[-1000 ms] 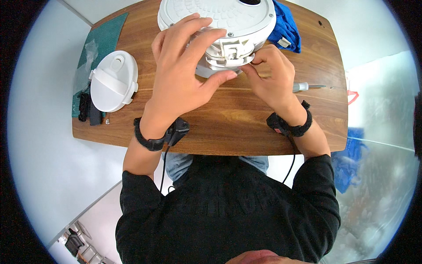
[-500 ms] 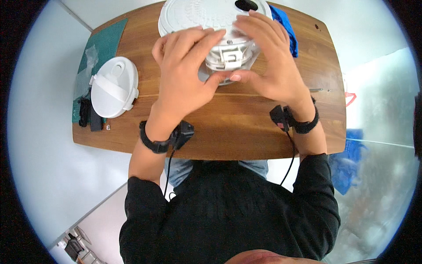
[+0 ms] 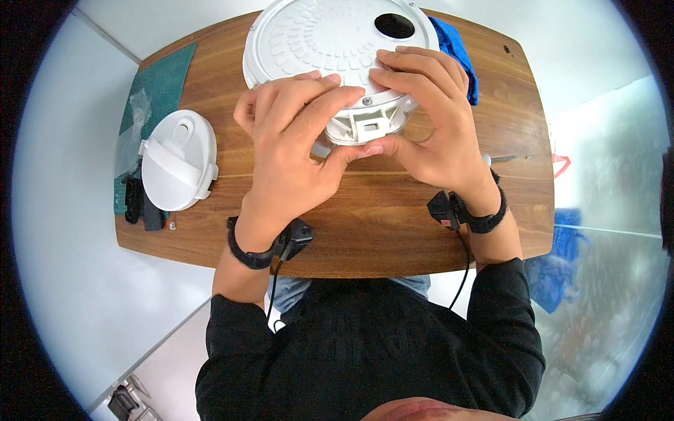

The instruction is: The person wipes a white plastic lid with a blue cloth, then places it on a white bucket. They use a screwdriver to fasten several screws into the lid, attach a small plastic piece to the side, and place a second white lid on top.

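Since the earlier frame, the right hand is seen shifted up from the near edge of the white round housing onto its top, and the left hand is spread a little wider across the front. Both hands are now closed around the housing's narrower neck, where a small square latch shows between the thumbs; the fingers are curled over the ribbed disc and the thumbs are pressed in from below. The housing is held at the far middle of the wooden bench, whether resting on it or lifted just clear cannot be told.

The housing is judged to be moulded plastic: stiff, fairly light for its bulk, and smooth enough to slip under dry fingers. Its wide ribbed face offers some grip, but the thin rim and the latch are likely the fragile parts. It is best taken by the neck with both hands, as it is now, rather than by the rim.

A second white cap with a strap-like bar lies well apart at the left, partly on a green mat. A blue cloth is tucked behind the housing.
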The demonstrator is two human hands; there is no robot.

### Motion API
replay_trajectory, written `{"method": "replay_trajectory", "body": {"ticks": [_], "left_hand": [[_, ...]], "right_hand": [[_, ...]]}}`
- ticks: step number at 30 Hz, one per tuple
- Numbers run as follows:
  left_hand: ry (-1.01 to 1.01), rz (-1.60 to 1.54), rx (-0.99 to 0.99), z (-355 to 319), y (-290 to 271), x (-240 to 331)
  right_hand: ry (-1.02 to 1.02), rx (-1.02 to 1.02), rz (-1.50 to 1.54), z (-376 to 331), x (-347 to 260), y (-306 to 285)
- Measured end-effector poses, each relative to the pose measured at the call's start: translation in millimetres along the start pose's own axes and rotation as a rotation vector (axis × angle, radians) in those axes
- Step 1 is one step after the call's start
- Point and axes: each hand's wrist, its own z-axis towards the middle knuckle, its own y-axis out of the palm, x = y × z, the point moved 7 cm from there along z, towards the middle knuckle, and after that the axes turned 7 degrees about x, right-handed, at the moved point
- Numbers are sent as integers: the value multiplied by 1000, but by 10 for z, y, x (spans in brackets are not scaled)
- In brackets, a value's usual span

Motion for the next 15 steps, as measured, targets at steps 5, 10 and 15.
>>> {"method": "replay_trajectory", "body": {"ticks": [5,10,15], "left_hand": [[21,56,-133,32,-21,-7],[69,132,-166,-40,-17,-66],[153,225,-194,-2,-9,-16]], "right_hand": [[-41,-33,0,-28,31,17],[-47,-121,-88,-72,2,45],[-43,-141,-41,-50,18,89]]}}
